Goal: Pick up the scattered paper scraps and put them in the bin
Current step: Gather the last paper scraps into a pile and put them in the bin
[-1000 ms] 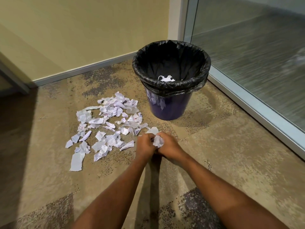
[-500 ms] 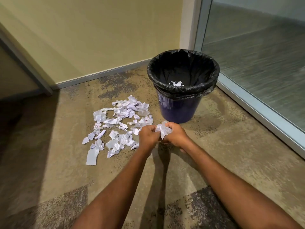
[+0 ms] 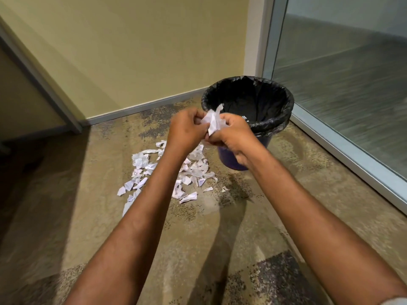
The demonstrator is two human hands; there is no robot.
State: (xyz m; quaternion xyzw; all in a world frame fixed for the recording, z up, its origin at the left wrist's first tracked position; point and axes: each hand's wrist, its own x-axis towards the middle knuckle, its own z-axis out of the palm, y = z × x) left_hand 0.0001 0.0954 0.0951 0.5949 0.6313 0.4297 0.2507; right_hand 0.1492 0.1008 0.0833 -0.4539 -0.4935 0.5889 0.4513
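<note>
Grips: the left grip (image 3: 187,126) and right grip (image 3: 231,135) both pinch one wad (image 3: 212,122), fingers curled round it.
Wad: held in the air at the near-left rim of the bin (image 3: 284,119), seemingly not yet over its mouth.
Pile: most scraps (image 3: 197,170) lie on the floor left of the bin, partly under the left forearm.
Risk: the wad looks loose; letting go short of the rim would likely shed bits back onto the floor.
Around: yellow wall far, glass panel (image 3: 341,95) right, the bin in that corner.
In the way: nothing I can see between wad and bin mouth.
</note>
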